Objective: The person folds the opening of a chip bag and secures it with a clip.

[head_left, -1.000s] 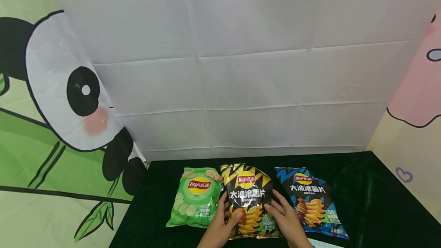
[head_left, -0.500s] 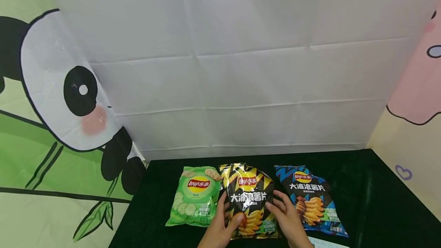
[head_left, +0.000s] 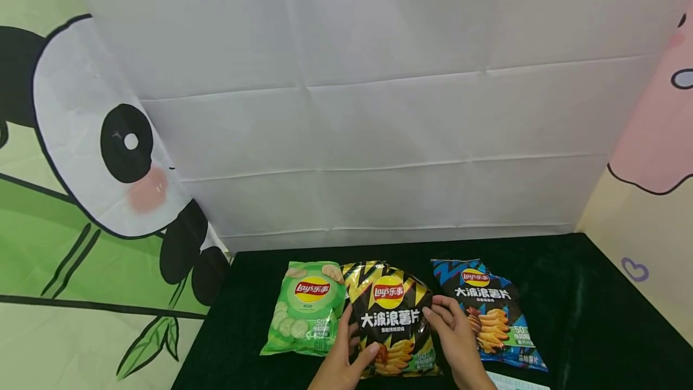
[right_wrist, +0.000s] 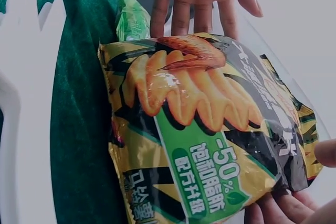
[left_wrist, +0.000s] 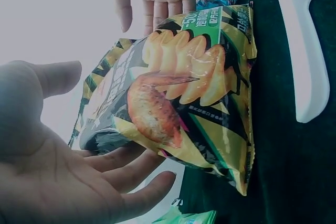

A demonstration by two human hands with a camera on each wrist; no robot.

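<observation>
at lower centre, your left hand point(head_left: 342, 360) and right hand point(head_left: 456, 342) cradle the black-and-gold lay's wavy-chip bag point(head_left: 391, 321), fingers spread; press lightly, evenly, to avoid crumpling it.

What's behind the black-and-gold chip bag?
The wrist views show the left hand and right hand each partly behind the black-and-gold chip bag. How far each reaches, and whatever lies behind its middle, is covered and cannot be seen.

Bag point(head_left: 394, 312): black/gold, glossy, puffed, creased. Red-yellow logo point(head_left: 388, 292), white lettering point(head_left: 391, 318), printed chicken wing point(left_wrist: 155, 111), ridged chips point(right_wrist: 184, 90), green patch point(right_wrist: 198, 177). Front faces head camera, logo end far, leaning slightly left. Over mid tabletop point(head_left: 590, 324); contact unclear.
</observation>
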